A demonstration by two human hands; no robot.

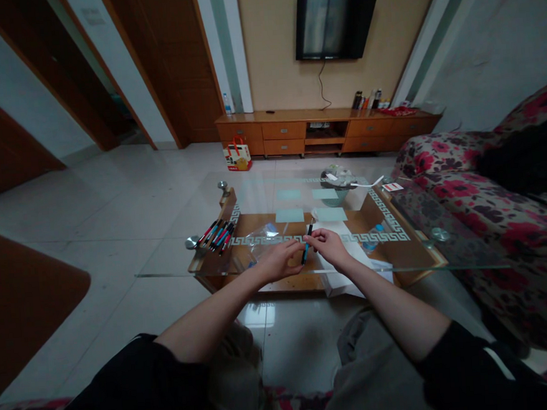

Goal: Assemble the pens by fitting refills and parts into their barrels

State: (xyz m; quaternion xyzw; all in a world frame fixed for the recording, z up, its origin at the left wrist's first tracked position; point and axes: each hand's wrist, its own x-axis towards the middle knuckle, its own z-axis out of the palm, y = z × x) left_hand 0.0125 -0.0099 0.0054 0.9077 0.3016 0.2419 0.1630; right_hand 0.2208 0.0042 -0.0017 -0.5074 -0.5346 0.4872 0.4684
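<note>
R hand (329,248) pinches a pen (306,252) btwn thumb & fingers; L hand (280,261) is half-curled at the pen's lower part, contact hard to tell. To handle it well, the person's R pinch should be light but firm, w/ the L steadying the barrel so it can't twist. Pen's btwn both hands, tilted, by the near edge of the desk (174,259); farther off to the L lies a pile of pens (217,235).

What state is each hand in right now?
Left hand: partly curled at the blue-and-black pen; whether it grips cannot be told.
Right hand: closed, holding the pen between its fingertips.
</note>
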